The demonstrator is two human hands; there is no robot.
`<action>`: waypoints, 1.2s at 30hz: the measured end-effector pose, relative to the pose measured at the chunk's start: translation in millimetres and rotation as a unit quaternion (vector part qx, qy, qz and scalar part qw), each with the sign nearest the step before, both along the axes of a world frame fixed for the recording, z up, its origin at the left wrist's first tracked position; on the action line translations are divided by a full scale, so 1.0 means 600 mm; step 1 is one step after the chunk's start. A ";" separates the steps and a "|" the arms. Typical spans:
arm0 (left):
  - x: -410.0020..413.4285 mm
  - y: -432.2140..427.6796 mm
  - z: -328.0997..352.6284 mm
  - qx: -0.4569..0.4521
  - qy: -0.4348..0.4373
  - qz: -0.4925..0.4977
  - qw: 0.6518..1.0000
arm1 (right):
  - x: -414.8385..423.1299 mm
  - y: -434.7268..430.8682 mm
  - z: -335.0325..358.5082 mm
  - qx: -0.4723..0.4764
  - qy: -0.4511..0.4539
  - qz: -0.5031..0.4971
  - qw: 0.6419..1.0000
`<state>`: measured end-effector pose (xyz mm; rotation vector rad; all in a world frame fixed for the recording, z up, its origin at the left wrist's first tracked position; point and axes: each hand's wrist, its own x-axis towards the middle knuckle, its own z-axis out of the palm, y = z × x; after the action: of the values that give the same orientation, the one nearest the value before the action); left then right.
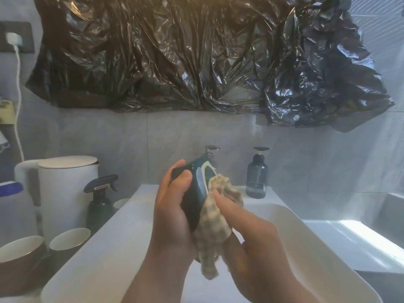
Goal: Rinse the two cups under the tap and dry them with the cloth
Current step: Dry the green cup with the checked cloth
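Observation:
Over the white sink (91,265) my left hand (172,213) grips a dark green cup (196,193) with a cream inside, tilted with its mouth toward the right. My right hand (247,235) presses a beige knobbly cloth (215,228) against the cup's rim; the cloth's upper part goes into the mouth and its tail hangs below my palms. Two more cups with cream insides, one (70,239) and another (19,250), stand on the counter at the lower left. The tap (209,149) shows only its top behind the held cup.
A white kettle (65,193) and a dark spray bottle (100,200) stand left of the sink. A blue pump bottle (256,176) sits on the sink's back ledge. Black plastic sheeting (196,53) covers the wall above. A white shelf (354,243) lies to the right.

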<state>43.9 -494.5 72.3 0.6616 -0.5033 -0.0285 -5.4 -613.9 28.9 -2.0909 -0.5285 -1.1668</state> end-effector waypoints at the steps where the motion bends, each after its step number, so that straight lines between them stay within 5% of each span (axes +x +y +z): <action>1: 0.002 0.001 0.000 0.004 0.002 -0.006 1.000 | 0.000 -0.001 0.002 0.002 0.024 0.005 1.000; 8: -0.004 -0.030 -0.013 0.055 0.030 -0.074 0.995 | -0.017 -0.016 0.025 -0.031 0.143 0.015 0.989; 15: -0.008 -0.024 -0.005 -0.016 0.085 -0.035 0.996 | -0.010 -0.002 0.011 0.019 -0.013 -0.029 0.999; 22: -0.040 -0.043 -0.003 0.053 0.098 -0.067 0.992 | -0.025 -0.032 0.042 -0.031 0.097 -0.001 0.995; 30: -0.022 -0.030 -0.003 0.054 0.127 -0.026 0.990 | -0.001 -0.016 0.006 0.003 0.020 -0.066 0.998; 36: -0.020 -0.025 0.000 0.156 0.128 -0.057 0.978 | -0.014 -0.030 0.026 -0.026 0.110 -0.015 0.994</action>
<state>32.2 -509.7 72.1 0.9222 -0.2877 -0.3022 -13.8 -631.9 44.8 -2.2442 -0.4292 -0.9323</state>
